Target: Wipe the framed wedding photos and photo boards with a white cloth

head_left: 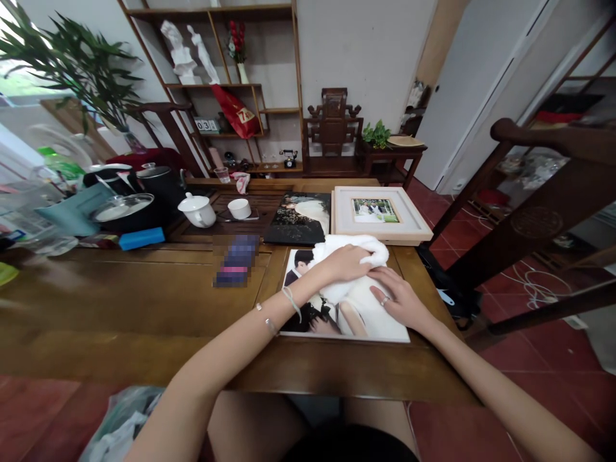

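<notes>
A white towel (378, 249) lies bunched on the upper part of a photo panel (308, 324), which shows a couple in wedding clothes and rests flat near the table's front edge. My left hand (349, 262) reaches across the panel and is closed on the towel, its fingertips partly lost in the folds. Close beside it, my right hand (402, 298) lies with fingers stretched out over the panel's right side, fingertips at the towel's edge. The towel and both hands cover much of the picture.
Behind the panel lie a dark photo panel (301, 218) and a pale wooden frame (414, 224) with a small photo. A white lidded cup (197, 210), a white bowl (239, 208), a blue block (142, 239) and a blurred-out item (235, 260) stand leftward. A dark chair (520, 212) is close on the right.
</notes>
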{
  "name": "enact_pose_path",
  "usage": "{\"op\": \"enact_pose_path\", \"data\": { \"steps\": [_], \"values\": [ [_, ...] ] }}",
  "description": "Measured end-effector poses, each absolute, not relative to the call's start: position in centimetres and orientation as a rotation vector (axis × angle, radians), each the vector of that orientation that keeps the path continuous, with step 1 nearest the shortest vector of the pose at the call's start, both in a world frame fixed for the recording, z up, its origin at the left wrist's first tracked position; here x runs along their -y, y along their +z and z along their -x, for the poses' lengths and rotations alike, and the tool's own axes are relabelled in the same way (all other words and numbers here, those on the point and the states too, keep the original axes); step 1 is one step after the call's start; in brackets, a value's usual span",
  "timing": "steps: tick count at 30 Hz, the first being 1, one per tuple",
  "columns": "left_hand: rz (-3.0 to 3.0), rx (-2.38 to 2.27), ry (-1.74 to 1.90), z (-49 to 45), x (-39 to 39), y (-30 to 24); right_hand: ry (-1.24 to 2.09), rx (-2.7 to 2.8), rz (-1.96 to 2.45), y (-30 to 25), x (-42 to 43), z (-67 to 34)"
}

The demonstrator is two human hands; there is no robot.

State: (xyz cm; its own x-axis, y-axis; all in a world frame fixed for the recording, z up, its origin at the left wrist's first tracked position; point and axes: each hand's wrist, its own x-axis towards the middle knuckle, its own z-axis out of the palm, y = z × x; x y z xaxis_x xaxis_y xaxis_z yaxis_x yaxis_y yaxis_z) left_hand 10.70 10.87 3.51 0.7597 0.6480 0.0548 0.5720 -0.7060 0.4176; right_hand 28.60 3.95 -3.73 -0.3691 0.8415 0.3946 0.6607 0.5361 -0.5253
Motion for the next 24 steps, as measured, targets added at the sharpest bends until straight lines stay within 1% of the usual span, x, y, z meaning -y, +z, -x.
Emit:
{"op": "enact_pose_path", "data": {
  "steps": [4,9,16,18,21,24],
  "values": [
    [-2.667,-1.033,0.269,-7.4,-8.5,2.2,0.363,2.129,1.194,-4.0,-3.9,-28.7],
    [-2.767,-1.14,0.114,-3.2,-6.4,1.6,0.359,2.111,1.194,-4.5,-4.0,-28.8],
    [-2.858,-0.756,0.116,-2.2,2.7,1.8,0.352,2.103,1.208,-4.5,-4.0,-28.7],
    [-2.872,-0.707,0.131,-2.2,4.0,1.6,0.354,2.101,1.212,-4.4,-4.0,-28.7],
    [-2.836,-0.766,0.135,-2.2,2.6,1.4,0.35,2.112,1.217,-4.4,-3.9,-28.7],
    [-2.793,-0.977,0.108,-1.9,-1.5,1.5,0.343,2.115,1.206,-4.5,-4.0,-28.8]
  ]
}}
